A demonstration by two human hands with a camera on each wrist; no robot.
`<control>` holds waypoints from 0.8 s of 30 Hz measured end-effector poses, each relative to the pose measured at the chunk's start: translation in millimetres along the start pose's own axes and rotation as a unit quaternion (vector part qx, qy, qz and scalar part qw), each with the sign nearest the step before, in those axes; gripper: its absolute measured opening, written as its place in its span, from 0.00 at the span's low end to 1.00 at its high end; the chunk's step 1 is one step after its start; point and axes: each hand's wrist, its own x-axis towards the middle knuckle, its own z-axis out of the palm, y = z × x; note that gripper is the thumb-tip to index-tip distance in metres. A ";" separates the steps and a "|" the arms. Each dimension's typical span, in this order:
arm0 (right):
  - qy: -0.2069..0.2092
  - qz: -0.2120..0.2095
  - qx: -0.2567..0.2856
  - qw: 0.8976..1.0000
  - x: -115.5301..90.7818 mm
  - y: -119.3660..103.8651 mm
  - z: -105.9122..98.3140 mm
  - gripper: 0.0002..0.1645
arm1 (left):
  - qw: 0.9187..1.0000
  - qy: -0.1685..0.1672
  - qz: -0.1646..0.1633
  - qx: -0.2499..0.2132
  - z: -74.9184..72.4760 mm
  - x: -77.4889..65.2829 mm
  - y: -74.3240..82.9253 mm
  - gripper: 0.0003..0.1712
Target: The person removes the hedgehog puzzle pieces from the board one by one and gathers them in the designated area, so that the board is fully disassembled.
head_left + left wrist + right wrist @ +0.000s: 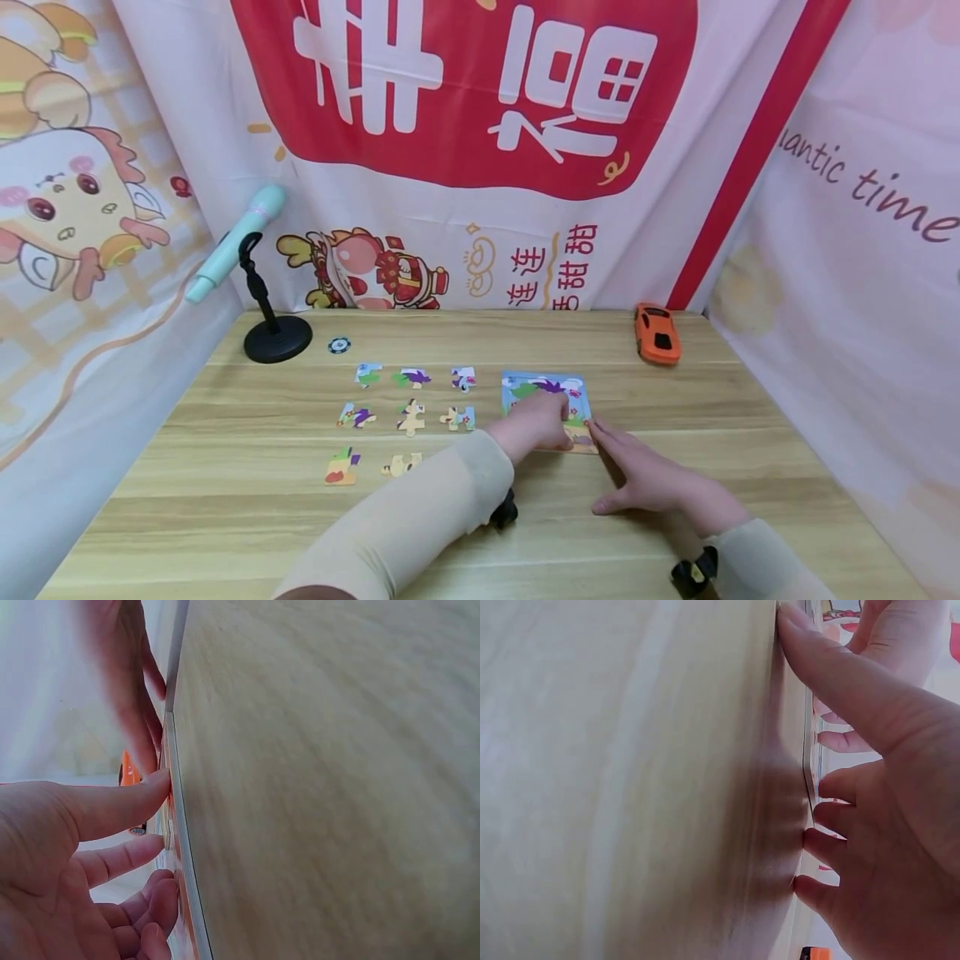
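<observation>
A cartoon jigsaw board [517,379] lies flat on the wooden table. My left hand [536,421] is over its lower right part, hiding much of the picture. In the left wrist view, thumb and index finger pinch a thin puzzle piece [168,825] low against the board; the other fingers curl beside it. My right hand [652,479] spreads along the board's right edge, fingertips right at its corner and the thumb down near the tabletop. Several loose puzzle pieces, among them a yellow one [411,418] and a corner one [342,468], lie in rows left of the board.
An orange toy car [657,335] sits at the back right. At the back left stand a black round-based stand [277,337] with a mint microphone [236,242] and a small round chip [339,345]. Printed cloth [480,175] hangs behind the table.
</observation>
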 end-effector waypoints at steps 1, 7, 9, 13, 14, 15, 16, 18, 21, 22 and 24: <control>-0.001 0.003 -0.002 1.000 -0.2 0.4 -0.1 0.73 | 1.000 -0.002 -0.001 -0.002 0.1 0.2 0.4 0.21; -0.008 0.002 -0.011 1.000 -0.2 0.2 -2.0 0.71 | 1.000 -0.003 -0.010 -0.013 0.8 0.8 1.2 0.23; -0.011 0.004 -0.010 1.000 -0.1 -0.8 -3.1 0.71 | 1.000 -0.005 -0.014 -0.025 0.8 0.8 1.8 0.24; -0.016 0.005 -0.010 1.000 0.1 -1.7 -4.0 0.70 | 0.999 -0.005 -0.019 -0.047 0.3 -0.1 3.8 0.24; -0.015 0.004 -0.012 1.000 -0.1 -1.7 -3.9 0.70 | 0.998 -0.004 -0.021 -0.051 0.3 -0.2 4.2 0.24; -0.015 0.002 -0.014 1.000 -0.2 -1.5 -3.6 0.70 | 0.998 0.000 -0.021 -0.053 0.4 -0.2 4.4 0.23; -0.014 0.001 -0.016 1.000 -0.3 -1.4 -3.4 0.70 | 0.998 0.003 -0.020 -0.057 0.5 -0.2 4.7 0.22; -0.013 0.001 -0.019 1.000 -0.6 -1.0 -2.9 0.70 | 0.998 0.009 -0.018 -0.067 0.8 0.0 4.7 0.19; -0.012 0.004 -0.019 1.000 -0.2 -0.7 -2.6 0.70 | 0.996 0.018 -0.010 -0.084 1.7 0.8 3.2 0.14; -0.012 0.006 -0.018 1.000 -0.2 -0.9 -2.7 0.70 | 0.996 0.020 -0.007 -0.092 1.9 1.1 2.7 0.13; -0.013 0.005 -0.016 1.000 -0.1 -1.2 -2.8 0.70 | 0.994 0.025 -0.002 -0.106 3.0 2.1 1.2 0.10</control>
